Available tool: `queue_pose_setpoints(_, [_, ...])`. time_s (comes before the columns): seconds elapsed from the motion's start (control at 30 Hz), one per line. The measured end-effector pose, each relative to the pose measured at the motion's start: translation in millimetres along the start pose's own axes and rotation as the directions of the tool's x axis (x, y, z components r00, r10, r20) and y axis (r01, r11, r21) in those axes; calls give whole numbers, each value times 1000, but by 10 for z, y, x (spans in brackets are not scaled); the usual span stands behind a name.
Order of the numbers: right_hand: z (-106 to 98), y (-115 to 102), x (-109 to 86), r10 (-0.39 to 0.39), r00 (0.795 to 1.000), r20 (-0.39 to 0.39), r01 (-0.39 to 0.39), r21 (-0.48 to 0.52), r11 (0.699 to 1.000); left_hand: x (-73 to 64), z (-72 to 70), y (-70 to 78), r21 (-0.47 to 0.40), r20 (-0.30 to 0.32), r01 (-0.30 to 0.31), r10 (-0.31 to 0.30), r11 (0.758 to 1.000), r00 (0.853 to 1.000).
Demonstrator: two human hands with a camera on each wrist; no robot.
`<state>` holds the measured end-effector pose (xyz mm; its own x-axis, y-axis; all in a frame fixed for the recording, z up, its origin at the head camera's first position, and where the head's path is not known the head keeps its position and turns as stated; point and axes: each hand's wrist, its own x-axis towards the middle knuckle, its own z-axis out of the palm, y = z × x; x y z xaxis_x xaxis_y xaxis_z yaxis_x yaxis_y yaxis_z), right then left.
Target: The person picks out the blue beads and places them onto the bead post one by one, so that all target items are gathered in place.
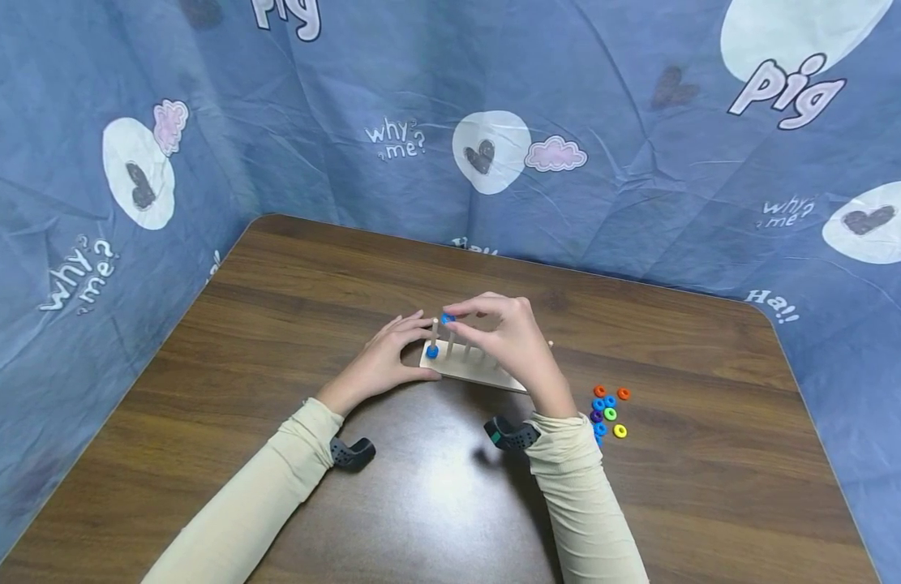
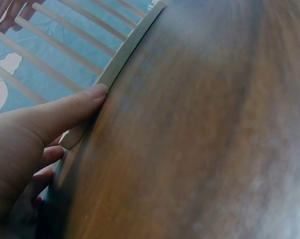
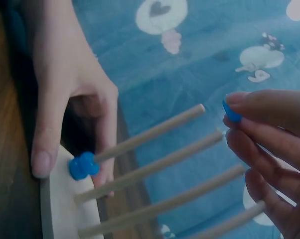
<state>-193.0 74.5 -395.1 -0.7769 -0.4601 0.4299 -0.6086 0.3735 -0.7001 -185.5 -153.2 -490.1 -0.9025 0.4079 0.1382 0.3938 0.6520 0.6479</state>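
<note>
A pale wooden peg board (image 1: 465,371) with a row of upright pegs stands on the table. My left hand (image 1: 388,350) grips its left end, thumb on the near edge and fingers round the far side. Blue rings (image 3: 83,166), seemingly two stacked, sit at the foot of the leftmost peg. Above the pegs, my right hand (image 1: 504,328) pinches another blue ring (image 3: 232,112) between thumb and forefinger. In the right wrist view this ring is just off the tips of the first two pegs. My right hand hides the board's right part in the head view.
Loose rings lie on the brown table (image 1: 713,454) to the right: orange rings (image 1: 599,391), a green ring (image 1: 610,414), a yellow ring (image 1: 620,431), a purple ring (image 1: 596,416) and several blue ones, partly behind the right sleeve. Printed blue cloth (image 1: 421,195) hangs behind the table.
</note>
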Motion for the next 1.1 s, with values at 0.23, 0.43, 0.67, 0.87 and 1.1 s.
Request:
queue_pose_setpoints(0.23, [79, -24, 59, -4, 1000, 26, 5, -24, 1000, 12, 8, -5, -4, 0, -10, 10, 1000, 1000])
queue_pose_setpoints(0.43, [104, -21, 67, 11, 999, 33, -9, -55, 998, 10, 3, 0, -2, -4, -12, 12, 1000, 1000])
queue_pose_setpoints(0.67, [134, -40, 79, -14, 999, 44, 19, -111, 994, 2, 1, -7, 6, -2, -12, 12, 1000, 1000])
queue_pose_setpoints(0.87, [145, -42, 98, -21, 998, 54, 29, -144, 989, -8, -3, -3, 8, -5, -15, 15, 1000, 1000])
queue_pose_setpoints(1.1, [137, -34, 91, -3, 998, 56, 11, -132, 991, 1, 2, -3, 9, 1, -12, 12, 1000, 1000])
